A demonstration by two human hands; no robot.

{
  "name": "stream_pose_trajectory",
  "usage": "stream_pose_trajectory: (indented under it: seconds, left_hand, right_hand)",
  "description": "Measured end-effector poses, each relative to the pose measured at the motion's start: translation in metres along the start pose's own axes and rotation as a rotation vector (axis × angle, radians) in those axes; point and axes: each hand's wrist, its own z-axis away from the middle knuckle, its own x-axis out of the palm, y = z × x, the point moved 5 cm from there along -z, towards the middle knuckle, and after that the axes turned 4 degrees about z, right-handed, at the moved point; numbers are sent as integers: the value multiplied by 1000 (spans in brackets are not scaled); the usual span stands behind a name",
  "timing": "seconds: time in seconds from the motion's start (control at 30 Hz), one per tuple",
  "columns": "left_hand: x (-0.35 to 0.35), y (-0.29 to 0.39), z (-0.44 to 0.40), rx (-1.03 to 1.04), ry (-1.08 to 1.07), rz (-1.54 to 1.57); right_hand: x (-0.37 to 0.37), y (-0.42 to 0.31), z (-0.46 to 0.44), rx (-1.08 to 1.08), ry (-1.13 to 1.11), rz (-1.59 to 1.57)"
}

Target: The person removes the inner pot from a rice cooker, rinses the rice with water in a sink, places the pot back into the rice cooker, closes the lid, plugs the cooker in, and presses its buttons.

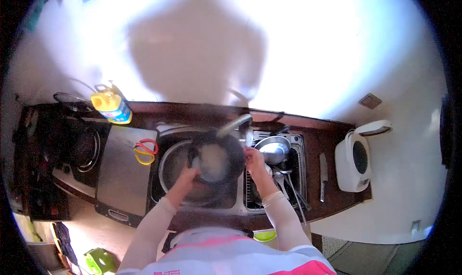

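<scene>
A dark round pot (231, 154) with a pale, cloudy patch inside is held over the left sink basin (167, 165). My left hand (188, 175) grips its left rim, fingers partly hidden behind it. At the pot's right edge, the fingers of my right hand (254, 158) are closed on the rim or a side handle; which one is not clear. The faucet (234, 125) reaches over the pot from the back. Whether water runs is blurred.
Right of the pot, a rack holds a metal pan (273, 149) and utensils (288, 181). Beyond lie a knife (323, 176) and a white rice cooker (353, 162). Scissors (146, 151) rest on a grey board (124, 174), near a yellow bottle (111, 105).
</scene>
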Motion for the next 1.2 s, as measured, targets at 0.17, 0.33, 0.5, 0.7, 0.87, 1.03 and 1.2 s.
stream_pose_trajectory:
  seconds: [0.17, 0.33, 0.5, 0.7, 0.87, 1.03, 1.2]
  left_hand:
    - [7, -11, -23, -11, -251, 50]
    - [19, -2, -21, -259, -147, -129]
    - [23, 30, 0, 5, -289, -324]
    - [16, 35, -9, -312, -160, -332]
    - [13, 28, -12, -389, -173, -321]
    - [13, 27, -12, -327, -231, -284]
    - [0, 0, -33, -291, -286, -246]
  right_hand:
    - [-13, -16, 25, 100, 52, 421]
    - [-66, 44, 29, 91, -231, 747]
    - [-39, 68, 53, 305, -298, 355]
    - [0, 45, 83, 464, -237, 232]
    - [8, 25, 100, 510, -156, 369]
    - [-2, 15, 96, 351, -58, 572]
    - [-13, 15, 98, 68, -37, 768]
